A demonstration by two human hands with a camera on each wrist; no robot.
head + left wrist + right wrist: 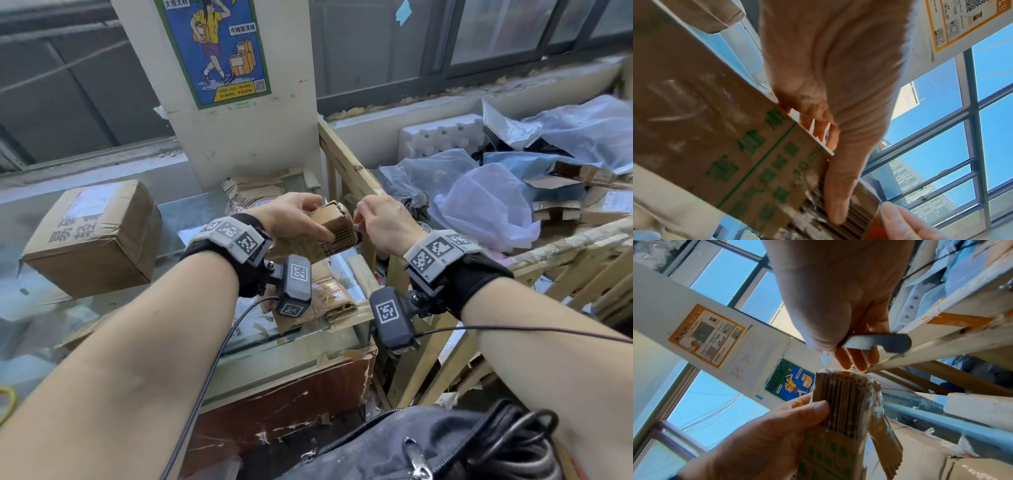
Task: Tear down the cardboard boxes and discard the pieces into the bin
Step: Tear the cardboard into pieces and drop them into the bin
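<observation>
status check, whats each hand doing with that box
Left hand grips small cardboard box mid-air. Right hand pinches clear tape at the box end, small cutter in same hand. Wooden bin just right, nothing blocking.

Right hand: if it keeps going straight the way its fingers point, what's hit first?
Most likely the taped end of the small cardboard box that the left hand grips. The right hand pinches a strip of clear tape coming off that end, fingers aimed at it. Depth is unclear.
</observation>
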